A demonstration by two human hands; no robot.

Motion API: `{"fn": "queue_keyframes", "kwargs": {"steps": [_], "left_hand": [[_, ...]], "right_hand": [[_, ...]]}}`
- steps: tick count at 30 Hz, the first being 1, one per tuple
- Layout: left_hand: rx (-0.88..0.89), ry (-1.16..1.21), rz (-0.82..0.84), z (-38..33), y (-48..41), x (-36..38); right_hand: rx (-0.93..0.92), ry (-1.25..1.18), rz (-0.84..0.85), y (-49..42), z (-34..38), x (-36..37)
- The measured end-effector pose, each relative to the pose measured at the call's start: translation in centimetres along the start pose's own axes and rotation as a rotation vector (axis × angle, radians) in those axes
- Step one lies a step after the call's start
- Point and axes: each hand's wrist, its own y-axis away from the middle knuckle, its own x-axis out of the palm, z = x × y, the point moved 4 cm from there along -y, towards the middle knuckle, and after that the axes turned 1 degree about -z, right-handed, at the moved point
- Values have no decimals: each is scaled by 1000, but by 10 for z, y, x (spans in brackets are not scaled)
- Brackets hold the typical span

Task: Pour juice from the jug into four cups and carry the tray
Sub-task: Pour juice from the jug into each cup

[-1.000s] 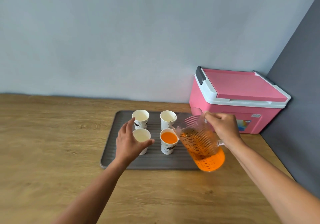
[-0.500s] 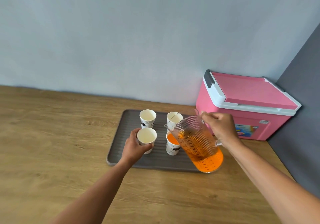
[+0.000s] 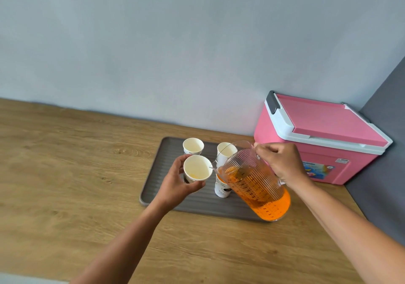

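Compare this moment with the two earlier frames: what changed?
The left hand closed on the near-left cup and lifted it to the jug, now tipped further by the right hand; juice has started landing inside. The other three cups, tray and cooler stayed put.

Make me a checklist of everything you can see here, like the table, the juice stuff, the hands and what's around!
Surface: wooden table, bare where seen.
Tray: grey ribbed tray lying flat on the table.
Jug: clear ribbed jug tilted towards the held cup, orange juice inside.
Held cup: paper cup lifted and tipped, a little juice at the bottom.
Other cups: back left cup empty; back right cup partly hidden; front cup mostly behind the jug.
Clutter: nothing seen.
Hands: left hand holds the cup; right hand grips the jug handle.
Cables: nothing seen.
Surroundings: pink cooler box, lid shut; pale wall.
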Motion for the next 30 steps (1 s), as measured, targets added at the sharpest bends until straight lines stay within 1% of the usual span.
{"fn": "queue_keyframes", "kwargs": {"steps": [6, 16, 22, 30], "left_hand": [[4, -43, 6, -1, 2, -3], [-14, -69, 14, 3, 11, -4], [-14, -82, 15, 5, 12, -3], [-15, -86, 12, 5, 13, -1]], "right_hand": [[-35, 61, 34, -1, 6, 4], [-39, 167, 96, -1, 16, 9], [-31, 224, 109, 0, 22, 10], [-68, 306, 108, -1, 26, 12]]}}
